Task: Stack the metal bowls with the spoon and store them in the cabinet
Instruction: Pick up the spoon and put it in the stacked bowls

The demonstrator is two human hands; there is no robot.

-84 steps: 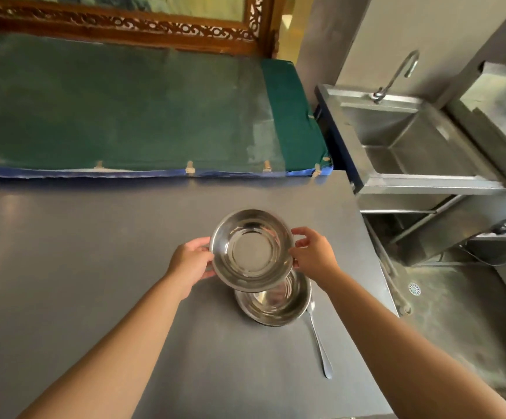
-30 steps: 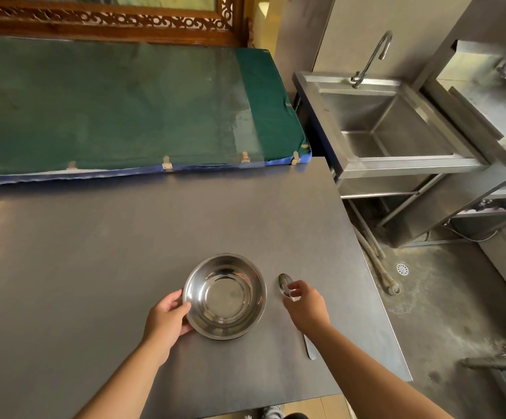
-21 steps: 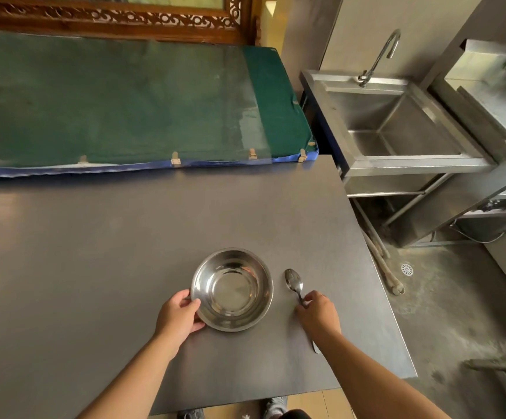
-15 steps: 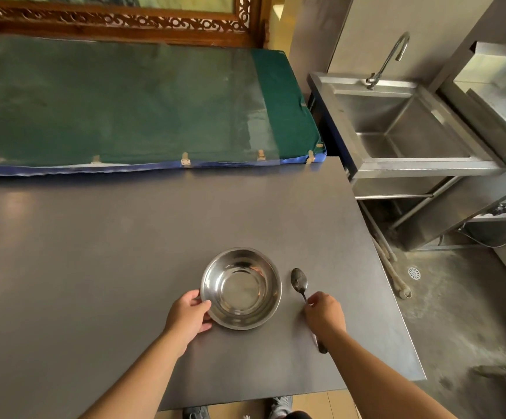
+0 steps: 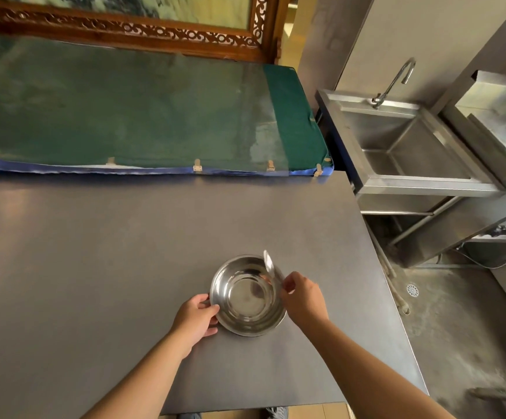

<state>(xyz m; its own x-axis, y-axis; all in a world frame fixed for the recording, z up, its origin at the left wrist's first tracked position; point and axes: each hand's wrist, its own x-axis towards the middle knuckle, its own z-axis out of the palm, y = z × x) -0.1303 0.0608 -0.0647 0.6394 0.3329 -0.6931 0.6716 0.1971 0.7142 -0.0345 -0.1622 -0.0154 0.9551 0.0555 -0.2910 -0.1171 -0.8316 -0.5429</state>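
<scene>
The stacked metal bowls (image 5: 247,297) sit on the grey table (image 5: 94,252), looking like one shiny bowl from above. My left hand (image 5: 198,317) grips the stack's left rim. In my right hand (image 5: 301,294) is the metal spoon (image 5: 269,263), pinched by its handle and lifted off the table. Its head points away from me, over the bowl's far right rim. Most of the handle is hidden in my fingers. No cabinet is in view.
A green padded surface (image 5: 124,116) with a blue edge borders the table's far side. A steel sink (image 5: 403,146) with a tap stands to the right, beyond the table's right edge. Below it lies a concrete floor with a drain (image 5: 412,290).
My right hand has picked the spoon up off the table and brought it left over the bowl's rim. The left hand still holds the stack, which was set down earlier.
</scene>
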